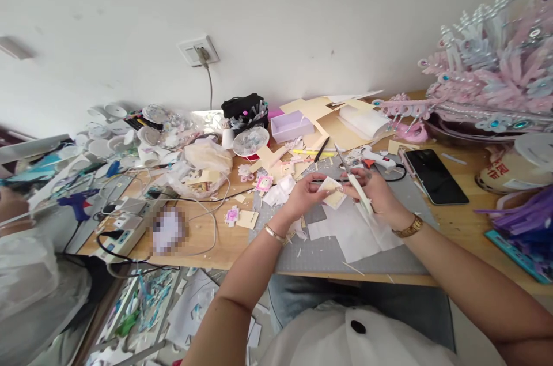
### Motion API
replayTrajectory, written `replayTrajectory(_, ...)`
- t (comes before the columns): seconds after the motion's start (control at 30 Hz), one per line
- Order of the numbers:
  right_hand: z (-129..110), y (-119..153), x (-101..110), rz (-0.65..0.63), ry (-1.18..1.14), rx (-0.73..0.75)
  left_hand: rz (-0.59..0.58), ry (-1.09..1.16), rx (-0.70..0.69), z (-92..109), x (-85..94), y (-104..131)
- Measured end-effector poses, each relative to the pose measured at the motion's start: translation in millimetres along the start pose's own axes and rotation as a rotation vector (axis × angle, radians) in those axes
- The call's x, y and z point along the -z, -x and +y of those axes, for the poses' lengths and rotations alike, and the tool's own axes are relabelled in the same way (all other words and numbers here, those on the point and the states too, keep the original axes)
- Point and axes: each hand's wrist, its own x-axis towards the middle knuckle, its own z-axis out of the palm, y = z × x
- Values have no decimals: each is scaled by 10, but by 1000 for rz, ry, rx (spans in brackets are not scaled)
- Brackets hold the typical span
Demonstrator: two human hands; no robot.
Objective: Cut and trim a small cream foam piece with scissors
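I see the left hand pinching a cream card, probably light, stiff, best edge-held; the right hand grips a white-handled tool.

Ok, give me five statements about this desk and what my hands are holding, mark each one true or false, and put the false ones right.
1. Your left hand holds a small cream card. True.
2. The white-handled tool is in your left hand. False: it is in your right hand.
3. The phone lies to the left of both your hands. False: it lies to the right of them.
4. A plug is in the wall socket. True.
5. The open box near the wall is green. False: it is lilac.
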Motion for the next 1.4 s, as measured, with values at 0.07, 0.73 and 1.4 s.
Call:
replayTrajectory(0.07, -16, 3, -12, 29, -20, 6, 20, 104, 41, -7, -33, -2)
replayTrajectory(0.73, -37, 8, 68, 216, -135, 97, 238, 184, 50, 39, -410, -60)
replayTrajectory(1.4, -19, -16, 174, 180, -133, 95, 562, -1323, 112, 281, 507, 256)
